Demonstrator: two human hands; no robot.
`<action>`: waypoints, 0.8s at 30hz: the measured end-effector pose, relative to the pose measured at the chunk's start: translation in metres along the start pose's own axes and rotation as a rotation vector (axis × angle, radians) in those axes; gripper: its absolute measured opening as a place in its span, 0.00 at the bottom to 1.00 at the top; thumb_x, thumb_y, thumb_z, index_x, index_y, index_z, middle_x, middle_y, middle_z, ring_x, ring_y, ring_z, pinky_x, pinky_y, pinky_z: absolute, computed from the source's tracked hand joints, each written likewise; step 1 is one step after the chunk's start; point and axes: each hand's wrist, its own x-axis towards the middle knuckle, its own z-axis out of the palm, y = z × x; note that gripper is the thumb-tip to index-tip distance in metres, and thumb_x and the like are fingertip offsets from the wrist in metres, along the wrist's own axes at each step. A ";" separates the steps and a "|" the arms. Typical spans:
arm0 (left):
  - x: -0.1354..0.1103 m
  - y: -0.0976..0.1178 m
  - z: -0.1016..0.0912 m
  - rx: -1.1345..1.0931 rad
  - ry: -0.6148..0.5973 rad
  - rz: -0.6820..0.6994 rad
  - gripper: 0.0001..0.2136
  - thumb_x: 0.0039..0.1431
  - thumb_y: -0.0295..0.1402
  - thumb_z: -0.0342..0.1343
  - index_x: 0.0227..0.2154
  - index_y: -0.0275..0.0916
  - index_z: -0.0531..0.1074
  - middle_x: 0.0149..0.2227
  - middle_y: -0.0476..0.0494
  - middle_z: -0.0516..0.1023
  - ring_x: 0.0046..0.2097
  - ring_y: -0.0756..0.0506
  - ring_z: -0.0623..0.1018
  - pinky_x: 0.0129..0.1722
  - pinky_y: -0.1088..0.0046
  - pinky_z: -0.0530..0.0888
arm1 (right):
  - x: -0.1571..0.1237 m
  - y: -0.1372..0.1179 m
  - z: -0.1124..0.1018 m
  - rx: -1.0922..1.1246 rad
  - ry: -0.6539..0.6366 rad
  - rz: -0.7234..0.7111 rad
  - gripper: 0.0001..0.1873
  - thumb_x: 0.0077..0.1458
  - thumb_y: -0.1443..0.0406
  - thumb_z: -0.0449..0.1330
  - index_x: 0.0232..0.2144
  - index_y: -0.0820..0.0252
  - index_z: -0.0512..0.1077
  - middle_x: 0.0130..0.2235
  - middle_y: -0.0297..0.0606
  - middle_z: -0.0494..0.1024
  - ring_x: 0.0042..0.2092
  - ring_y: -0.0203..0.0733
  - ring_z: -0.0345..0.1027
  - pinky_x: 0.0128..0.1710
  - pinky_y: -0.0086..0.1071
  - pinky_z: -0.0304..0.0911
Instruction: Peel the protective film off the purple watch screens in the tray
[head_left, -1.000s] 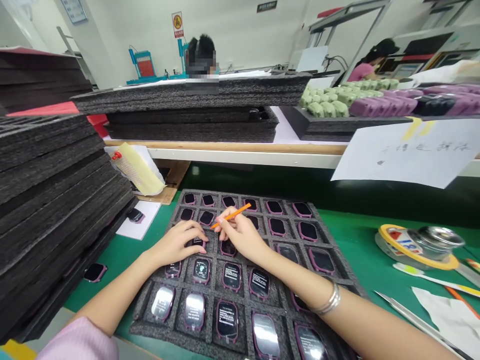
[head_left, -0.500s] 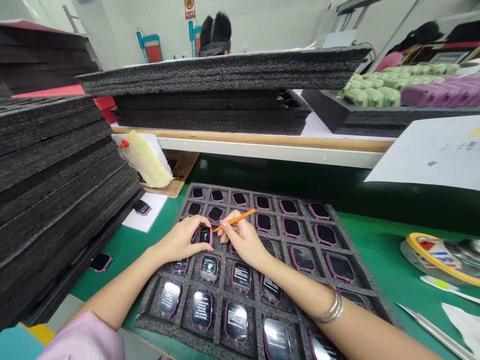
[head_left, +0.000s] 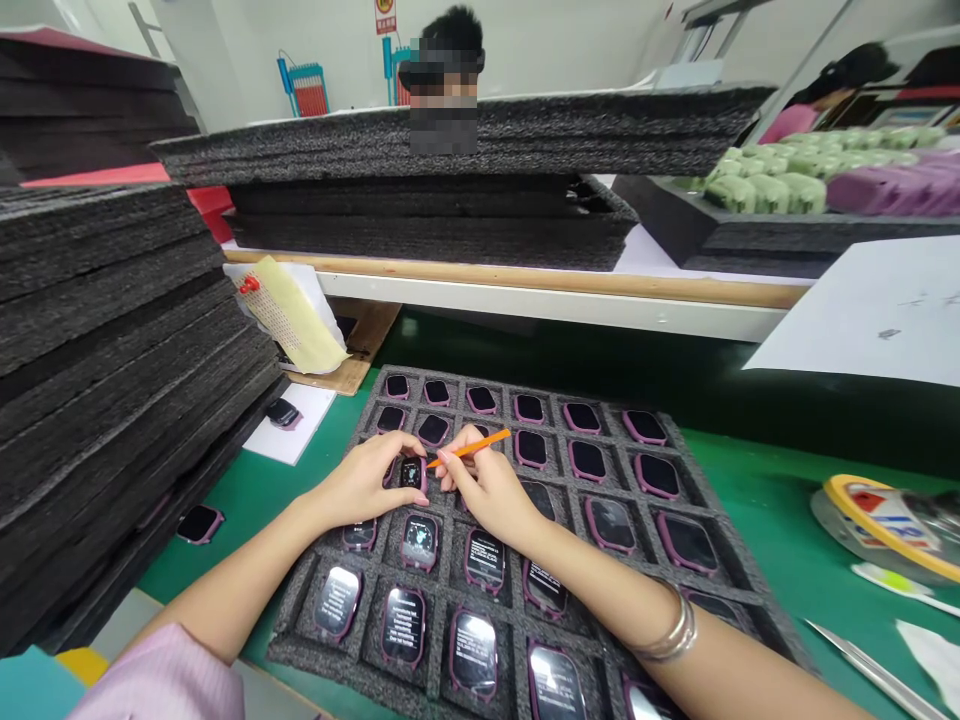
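Observation:
A dark foam tray (head_left: 720,545) on the green bench holds several purple smartwatch bodies in square pockets. My left hand (head_left: 364,480) grips one lit watch body (head_left: 412,473), tilted up out of its pocket. My right hand (head_left: 487,485) pinches a thin orange stick (head_left: 471,447), its tip pointing at the side of that watch. The watches in the near rows (head_left: 403,620) show lit screens; those in the far rows (head_left: 586,460) are dark. A silver bangle (head_left: 671,630) sits on my right wrist.
Tall stacks of black foam sheets (head_left: 112,380) stand at the left, more on the raised shelf (head_left: 450,150). Loose watches (head_left: 199,522) lie by the stack. A tape roll (head_left: 885,520), paper sheet (head_left: 870,310) and steel ruler (head_left: 870,665) lie at the right. Two other people sit behind.
My left hand has lifted one watch from its pocket and tilted its lit screen up. The orange stick's tip has come closer to it. The camera view shifted slightly.

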 end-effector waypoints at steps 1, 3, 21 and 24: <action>0.000 0.000 0.000 0.003 0.001 -0.001 0.21 0.56 0.41 0.67 0.47 0.42 0.66 0.47 0.45 0.76 0.49 0.41 0.77 0.51 0.62 0.72 | 0.000 0.000 0.000 -0.010 -0.003 -0.007 0.11 0.66 0.55 0.51 0.34 0.53 0.60 0.29 0.33 0.74 0.29 0.39 0.74 0.33 0.35 0.69; 0.000 0.000 0.000 0.011 0.003 -0.002 0.21 0.55 0.40 0.67 0.47 0.42 0.67 0.46 0.46 0.77 0.49 0.41 0.77 0.50 0.63 0.72 | 0.000 -0.001 0.000 -0.031 -0.008 -0.022 0.10 0.66 0.56 0.51 0.34 0.54 0.61 0.29 0.33 0.74 0.30 0.40 0.74 0.35 0.36 0.69; -0.010 -0.004 -0.015 0.351 0.071 -0.022 0.14 0.64 0.48 0.56 0.35 0.42 0.74 0.44 0.42 0.72 0.48 0.37 0.70 0.49 0.55 0.65 | 0.006 0.000 0.000 0.216 0.060 0.116 0.18 0.59 0.49 0.59 0.33 0.55 0.63 0.27 0.32 0.74 0.26 0.35 0.71 0.29 0.32 0.69; -0.019 -0.007 -0.021 0.322 0.063 -0.042 0.14 0.63 0.48 0.57 0.37 0.42 0.75 0.44 0.42 0.72 0.48 0.38 0.70 0.50 0.55 0.66 | 0.004 0.000 0.000 0.233 0.054 0.124 0.19 0.56 0.47 0.62 0.32 0.56 0.65 0.27 0.32 0.75 0.26 0.35 0.70 0.29 0.32 0.68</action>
